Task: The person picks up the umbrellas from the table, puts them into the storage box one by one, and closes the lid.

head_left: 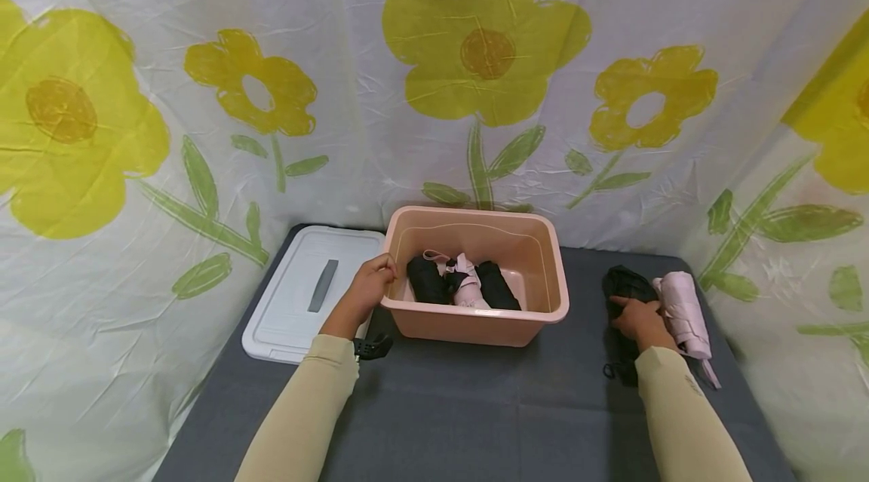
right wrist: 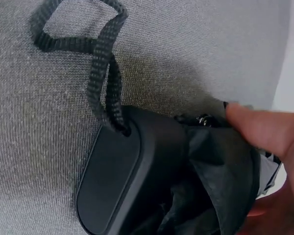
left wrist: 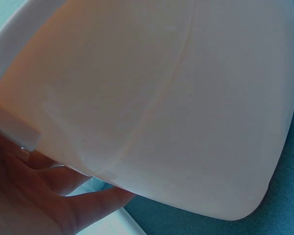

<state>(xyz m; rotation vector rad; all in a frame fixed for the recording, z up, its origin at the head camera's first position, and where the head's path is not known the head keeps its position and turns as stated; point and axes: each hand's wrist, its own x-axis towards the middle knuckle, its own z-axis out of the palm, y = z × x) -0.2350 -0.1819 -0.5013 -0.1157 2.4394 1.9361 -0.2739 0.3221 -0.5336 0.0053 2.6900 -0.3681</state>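
Note:
My left hand (head_left: 370, 286) grips the left rim of the pink plastic bin (head_left: 468, 327). In the left wrist view, fingers (left wrist: 95, 208) lie against the outside of the bin's wall (left wrist: 186, 122). Inside the bin lie a black folded umbrella (head_left: 428, 282), a pink folded umbrella (head_left: 468, 292) and another black bundle (head_left: 498, 287). On the right, my right hand (head_left: 638, 318) holds a black folded umbrella (head_left: 626, 282) lying on the table. The right wrist view shows its flat-ended handle (right wrist: 110, 178) and looped strap (right wrist: 100, 73), with the thumb across its loose fabric.
Beside the right hand lies a pink rolled umbrella (head_left: 684, 316) near the table's right edge. A white lid (head_left: 285, 308) with a grey handle lies left of the bin on the dark table (head_left: 462, 414). A flower-printed curtain (head_left: 353, 90) hangs behind and at both sides.

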